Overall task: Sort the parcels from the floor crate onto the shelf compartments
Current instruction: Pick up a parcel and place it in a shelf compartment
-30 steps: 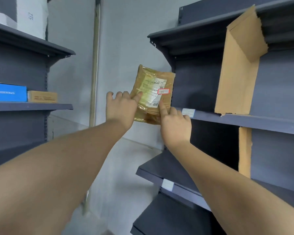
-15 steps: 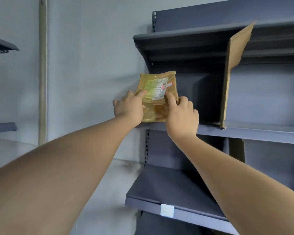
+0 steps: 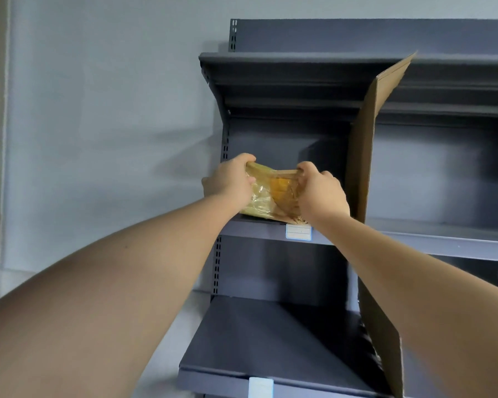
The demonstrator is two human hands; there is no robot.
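Parcel, yellow-brown plastic, mid frame, lower edge resting on front lip of grey shelf, left compartment beside cardboard divider. Left hand grips its upper left corner, right hand grips upper right. White label on shelf edge below.

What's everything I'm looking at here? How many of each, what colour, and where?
parcel: one, yellow-brown, at the front of the middle shelf board
shelf unit: one, dark grey, centre and right
dividers: two, brown cardboard, one right of the parcel, one a level below
labels: two, white, on shelf front edges, second lower
wall: one, pale grey, behind and left
left hand: one, grips the parcel's left end
right hand: one, grips its right end
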